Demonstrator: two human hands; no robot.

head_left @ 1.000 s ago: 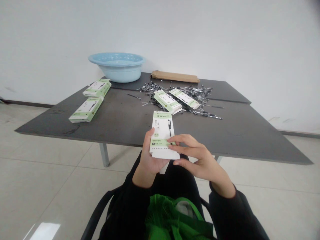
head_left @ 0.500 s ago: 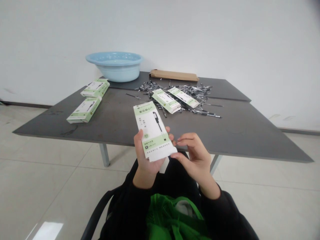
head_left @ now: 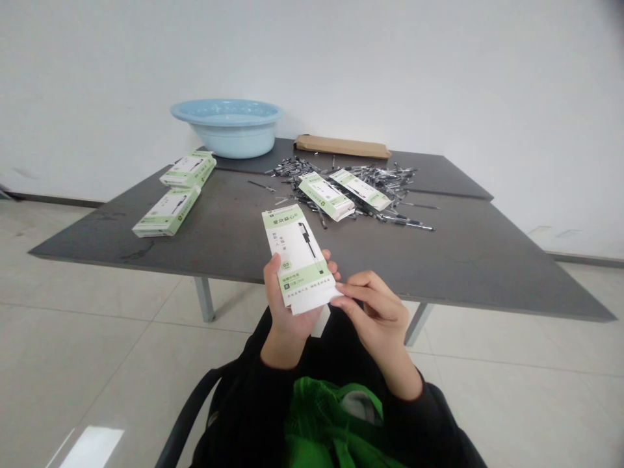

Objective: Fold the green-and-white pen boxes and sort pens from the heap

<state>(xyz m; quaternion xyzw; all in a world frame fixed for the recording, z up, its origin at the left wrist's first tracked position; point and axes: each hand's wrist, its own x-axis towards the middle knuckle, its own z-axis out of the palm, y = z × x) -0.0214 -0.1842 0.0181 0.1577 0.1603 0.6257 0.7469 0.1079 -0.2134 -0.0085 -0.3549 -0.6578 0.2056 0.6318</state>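
A white and green pen box [head_left: 296,253] with a printed black pen is held over the near edge of the table. My left hand [head_left: 287,325] is wrapped round it from below, thumb on the left side and fingertips on the right. The end nearest me has loose white flaps, one sticking out to the right and one hanging down. My right hand [head_left: 377,312] pinches the right-hand flap between thumb and fingers. Whether the box holds anything inside is hidden.
A pile of black pens [head_left: 380,177] lies on the dark table [head_left: 234,240], with two pen boxes [head_left: 327,195] on it. Two more pen boxes [head_left: 168,211] are at the left. Behind stand a blue basin [head_left: 234,133] and a flat brown cardboard piece [head_left: 341,146].
My right thumb and fingers have closed on the side flap; before, the fingers were apart beside it. The box stays in my left hand, tilted slightly. The view has shifted a little.
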